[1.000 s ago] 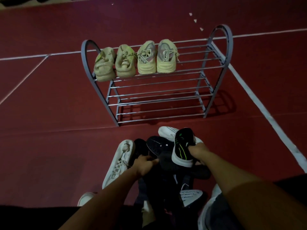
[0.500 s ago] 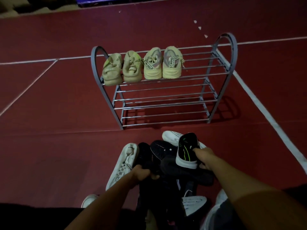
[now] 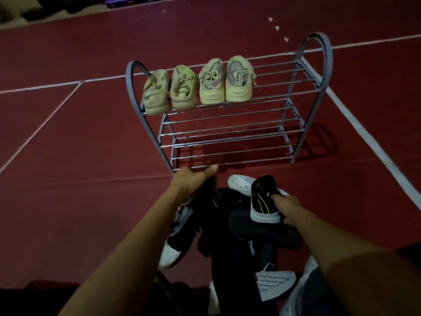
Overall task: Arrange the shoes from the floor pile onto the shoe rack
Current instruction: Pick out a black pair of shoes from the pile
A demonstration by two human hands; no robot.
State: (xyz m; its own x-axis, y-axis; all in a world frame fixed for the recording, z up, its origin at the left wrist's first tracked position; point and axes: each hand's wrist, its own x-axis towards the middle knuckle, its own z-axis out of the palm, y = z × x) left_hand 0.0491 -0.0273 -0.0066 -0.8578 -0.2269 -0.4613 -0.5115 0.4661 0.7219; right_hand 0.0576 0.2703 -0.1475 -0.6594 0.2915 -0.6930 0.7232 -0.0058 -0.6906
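Nearest, the pile (image 3: 241,236) of dark and white shoes lies on the red floor (image 3: 68,179) between the two forearms, and both hands work at its far edge. The right hand (image 3: 287,207) is closed on the heel end of a black shoe (image 3: 264,199) with green stripes and a white sole, its fingers curled round the rim, the shoe raised a little above a dark shoe under it. The left hand (image 3: 191,180) reaches further out, thumb stretched toward the rack, fingers bent down over a dark shoe (image 3: 205,195); whether it truly grips that shoe cannot be told in the dim light. To do this step well, each hand should take one shoe by the heel or collar, lift it clear of loose laces and neighbours so nothing drags along, and keep the soles down. Beyond the pile stands the rack (image 3: 227,133), its lower tiers bare. On its top tier four pale shoes (image 3: 198,87) sit at the left, heels toward the near side; the right of that tier is free, a likely spot for the black pair.
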